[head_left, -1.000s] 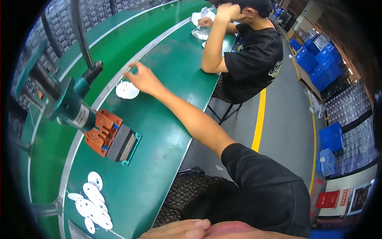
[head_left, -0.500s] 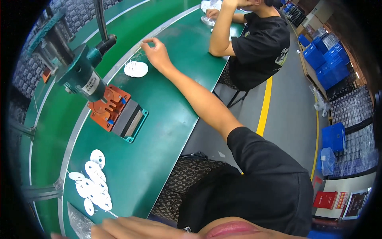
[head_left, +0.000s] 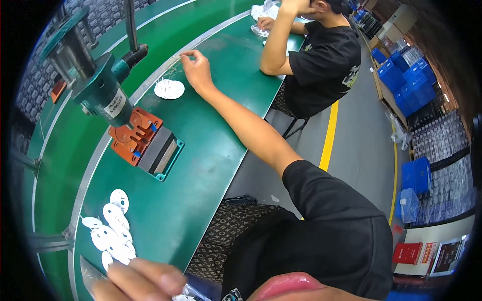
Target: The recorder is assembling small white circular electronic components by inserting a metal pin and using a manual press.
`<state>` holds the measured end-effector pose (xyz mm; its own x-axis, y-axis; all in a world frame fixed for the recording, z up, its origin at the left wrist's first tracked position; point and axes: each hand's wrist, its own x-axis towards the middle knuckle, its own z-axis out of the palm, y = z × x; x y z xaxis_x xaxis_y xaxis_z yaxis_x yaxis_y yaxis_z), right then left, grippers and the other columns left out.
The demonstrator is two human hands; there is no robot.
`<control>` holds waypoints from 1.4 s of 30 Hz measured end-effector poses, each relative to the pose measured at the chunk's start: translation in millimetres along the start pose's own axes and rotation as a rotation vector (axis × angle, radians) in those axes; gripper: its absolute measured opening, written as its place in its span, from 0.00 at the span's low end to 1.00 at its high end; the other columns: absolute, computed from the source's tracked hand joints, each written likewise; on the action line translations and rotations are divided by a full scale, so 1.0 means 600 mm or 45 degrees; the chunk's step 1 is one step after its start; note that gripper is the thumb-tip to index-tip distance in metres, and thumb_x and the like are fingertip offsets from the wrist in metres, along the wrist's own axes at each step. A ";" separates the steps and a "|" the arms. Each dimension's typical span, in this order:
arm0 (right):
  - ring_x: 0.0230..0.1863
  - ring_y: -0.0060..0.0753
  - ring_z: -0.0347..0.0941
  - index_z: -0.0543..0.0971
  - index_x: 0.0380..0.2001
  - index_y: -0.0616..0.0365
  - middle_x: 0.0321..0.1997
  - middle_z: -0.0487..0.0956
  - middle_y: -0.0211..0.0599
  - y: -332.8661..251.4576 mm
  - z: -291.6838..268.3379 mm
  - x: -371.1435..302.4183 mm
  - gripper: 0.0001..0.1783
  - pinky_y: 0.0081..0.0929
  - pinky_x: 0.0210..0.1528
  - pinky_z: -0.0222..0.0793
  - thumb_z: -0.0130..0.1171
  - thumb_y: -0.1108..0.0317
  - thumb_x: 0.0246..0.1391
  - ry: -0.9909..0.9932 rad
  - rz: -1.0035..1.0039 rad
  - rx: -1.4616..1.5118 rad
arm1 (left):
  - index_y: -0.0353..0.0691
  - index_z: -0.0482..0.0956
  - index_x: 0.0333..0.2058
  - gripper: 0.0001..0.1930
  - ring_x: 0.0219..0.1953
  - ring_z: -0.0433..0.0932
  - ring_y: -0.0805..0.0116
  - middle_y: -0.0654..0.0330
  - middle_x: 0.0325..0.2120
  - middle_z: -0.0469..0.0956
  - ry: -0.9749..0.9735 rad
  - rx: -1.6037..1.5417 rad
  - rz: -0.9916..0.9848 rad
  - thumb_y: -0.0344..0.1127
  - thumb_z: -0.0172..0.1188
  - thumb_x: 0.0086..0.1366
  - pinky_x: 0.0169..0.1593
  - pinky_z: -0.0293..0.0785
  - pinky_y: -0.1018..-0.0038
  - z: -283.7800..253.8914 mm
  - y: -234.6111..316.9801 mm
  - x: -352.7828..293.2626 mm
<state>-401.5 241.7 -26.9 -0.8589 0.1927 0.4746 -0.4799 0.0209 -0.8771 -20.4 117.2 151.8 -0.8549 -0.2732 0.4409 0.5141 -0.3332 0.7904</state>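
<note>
My right hand reaches across the green worktable, thumb and forefinger brought together. Whatever they may hold is too small to make out; thin pale strands lie by the fingertips. Just below that hand is a small stack of round white discs with thin pins. My left hand is at the lower edge, blurred and partly cut off, close to a heap of white discs and over part of it. Between the two piles stands a green press with an orange slotted fixture plate under its head.
Another person in black sits farther along the table, one hand on white items. Clear plastic lies near my left hand. A green belt runs behind the metal rail. Blue crates are stacked across the aisle.
My left hand has shifted up and left, now covering the lower discs, its fingertips more visible. My right hand stays by the far stack. The whole view has shifted slightly.
</note>
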 end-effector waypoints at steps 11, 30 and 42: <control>0.32 0.48 0.78 0.80 0.26 0.62 0.26 0.80 0.50 0.035 -0.002 0.015 0.14 0.40 0.40 0.70 0.51 0.62 0.51 0.156 0.228 -0.270 | 0.39 0.74 0.38 0.12 0.38 0.74 0.75 0.64 0.36 0.76 0.180 0.669 -0.327 0.43 0.52 0.68 0.35 0.70 0.76 -0.070 0.041 -0.072; 0.46 0.57 0.72 0.77 0.34 0.67 0.39 0.77 0.59 0.136 -0.025 0.053 0.21 0.42 0.51 0.66 0.34 0.67 0.60 0.070 -0.218 -0.649 | 0.33 0.70 0.49 0.22 0.49 0.72 0.61 0.52 0.47 0.73 -0.067 1.566 -0.579 0.47 0.54 0.66 0.49 0.67 0.67 -0.190 0.062 -0.070; 0.32 0.41 0.76 0.79 0.31 0.63 0.28 0.79 0.47 0.043 -0.024 0.027 0.13 0.35 0.38 0.71 0.44 0.73 0.54 -0.008 0.091 -0.435 | 0.29 0.68 0.56 0.30 0.56 0.71 0.53 0.44 0.53 0.71 -0.353 2.182 -0.628 0.49 0.55 0.65 0.57 0.66 0.61 -0.255 0.060 0.084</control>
<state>-425.2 259.5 -42.6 -0.8897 0.1993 0.4106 -0.3318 0.3353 -0.8817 -34.4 -46.8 137.6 -0.9688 -0.2452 -0.0367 -0.2450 0.9243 0.2925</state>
